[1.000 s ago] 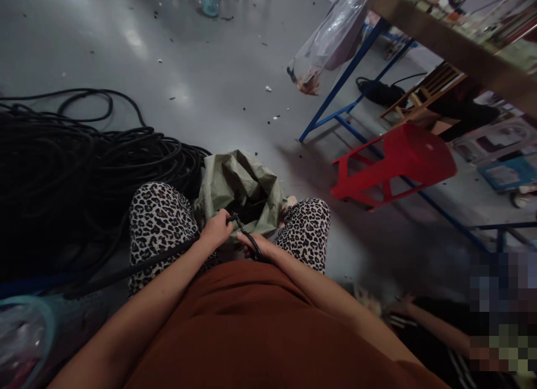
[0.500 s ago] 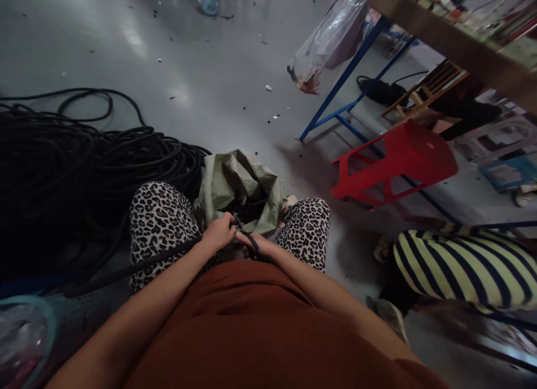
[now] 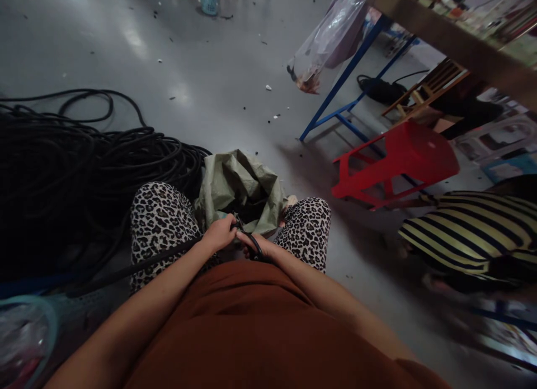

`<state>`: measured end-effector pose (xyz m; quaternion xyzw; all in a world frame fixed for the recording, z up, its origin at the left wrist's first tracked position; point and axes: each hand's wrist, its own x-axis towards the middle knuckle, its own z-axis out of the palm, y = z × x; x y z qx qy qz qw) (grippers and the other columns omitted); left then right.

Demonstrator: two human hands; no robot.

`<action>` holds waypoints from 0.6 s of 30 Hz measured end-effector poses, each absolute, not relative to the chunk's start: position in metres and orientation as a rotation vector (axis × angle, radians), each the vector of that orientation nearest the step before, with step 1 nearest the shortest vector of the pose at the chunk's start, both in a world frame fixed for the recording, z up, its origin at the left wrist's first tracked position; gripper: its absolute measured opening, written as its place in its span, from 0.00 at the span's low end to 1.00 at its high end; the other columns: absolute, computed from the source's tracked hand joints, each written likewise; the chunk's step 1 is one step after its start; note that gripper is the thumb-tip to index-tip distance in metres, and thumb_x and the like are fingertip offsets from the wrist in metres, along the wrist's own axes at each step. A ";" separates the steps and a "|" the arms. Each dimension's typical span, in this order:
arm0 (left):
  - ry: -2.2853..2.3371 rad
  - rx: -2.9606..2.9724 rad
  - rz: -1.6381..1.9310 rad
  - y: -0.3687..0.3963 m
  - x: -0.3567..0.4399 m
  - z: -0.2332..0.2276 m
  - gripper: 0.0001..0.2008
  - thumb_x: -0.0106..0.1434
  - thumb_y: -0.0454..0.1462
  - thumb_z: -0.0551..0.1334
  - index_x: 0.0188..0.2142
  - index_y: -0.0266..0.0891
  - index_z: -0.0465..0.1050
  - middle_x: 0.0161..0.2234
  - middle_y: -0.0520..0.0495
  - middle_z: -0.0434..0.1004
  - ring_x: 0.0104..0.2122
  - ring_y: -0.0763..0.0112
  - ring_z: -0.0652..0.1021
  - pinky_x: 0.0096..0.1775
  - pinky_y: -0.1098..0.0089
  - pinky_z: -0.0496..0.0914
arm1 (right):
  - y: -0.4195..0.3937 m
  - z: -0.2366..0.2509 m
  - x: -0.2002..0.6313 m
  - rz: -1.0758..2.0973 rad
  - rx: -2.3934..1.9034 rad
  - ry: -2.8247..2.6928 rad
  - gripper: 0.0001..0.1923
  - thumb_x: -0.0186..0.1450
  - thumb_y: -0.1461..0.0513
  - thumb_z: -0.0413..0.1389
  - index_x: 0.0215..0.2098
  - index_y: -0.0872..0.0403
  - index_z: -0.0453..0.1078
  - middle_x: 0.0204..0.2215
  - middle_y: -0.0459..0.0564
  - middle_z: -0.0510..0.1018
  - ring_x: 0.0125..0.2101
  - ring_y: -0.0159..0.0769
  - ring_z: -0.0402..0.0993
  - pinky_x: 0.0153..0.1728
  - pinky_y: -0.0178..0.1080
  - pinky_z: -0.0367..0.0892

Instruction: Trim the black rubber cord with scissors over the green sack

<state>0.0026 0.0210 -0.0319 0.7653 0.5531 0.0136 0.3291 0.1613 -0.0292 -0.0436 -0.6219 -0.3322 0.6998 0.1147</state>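
Viewpoint: looking down from the head at a seated person's lap, rust-brown top and leopard-print trousers, knees apart.
Left hand (image 3: 218,234): closed in a fist around a black cable (image 3: 159,259), just above the gap between the knees.
Right hand (image 3: 255,245): palm up beside the left hand, almost touching it; a loop of the same cable lies across it. Whether the fingers are curled shut on the loop I cannot tell.
Cable path: from the left fist it runs back across the left thigh and down toward the floor on the left.
Green sack (image 3: 240,188): a crumpled woven sack stands open on the floor between the knees, just in front of both hands, with dark contents inside.
Cable heap (image 3: 71,165): a large tangled pile of black cable on the grey floor to the left, touching the left leg.
Red stool (image 3: 398,162): plastic, to the right, near a blue-legged table frame (image 3: 348,76).
Plastic bag (image 3: 323,42): clear, hanging from the table edge.
Another person (image 3: 474,232): at the right edge, in a yellow and dark striped garment, well apart from the hands.
Basket (image 3: 25,338): pale blue, at the lower left corner.
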 end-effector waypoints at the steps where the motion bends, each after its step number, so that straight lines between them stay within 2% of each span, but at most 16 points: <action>1: 1.447 1.997 0.035 0.021 0.003 -0.032 0.12 0.60 0.38 0.56 0.43 0.40 0.68 0.38 0.44 0.77 0.38 0.65 0.76 0.39 0.68 0.66 | -0.029 -0.045 0.161 2.084 -1.794 -0.960 0.24 0.66 0.47 0.50 0.28 0.59 0.66 0.15 0.45 0.66 0.15 0.28 0.63 0.16 0.29 0.61; 8: 1.484 1.982 0.021 0.021 0.005 -0.033 0.13 0.60 0.38 0.55 0.44 0.39 0.67 0.40 0.43 0.78 0.40 0.64 0.77 0.40 0.68 0.66 | -0.029 -0.053 0.163 1.984 -1.910 -1.120 0.26 0.65 0.45 0.49 0.25 0.58 0.67 0.17 0.47 0.69 0.17 0.29 0.66 0.18 0.30 0.63; 18: 1.518 1.950 0.077 0.023 0.006 -0.033 0.13 0.60 0.38 0.55 0.44 0.38 0.67 0.40 0.42 0.78 0.41 0.64 0.77 0.41 0.68 0.67 | -0.030 -0.042 0.162 1.925 -1.918 -1.215 0.28 0.65 0.43 0.47 0.21 0.56 0.65 0.14 0.46 0.64 0.14 0.29 0.62 0.14 0.31 0.58</action>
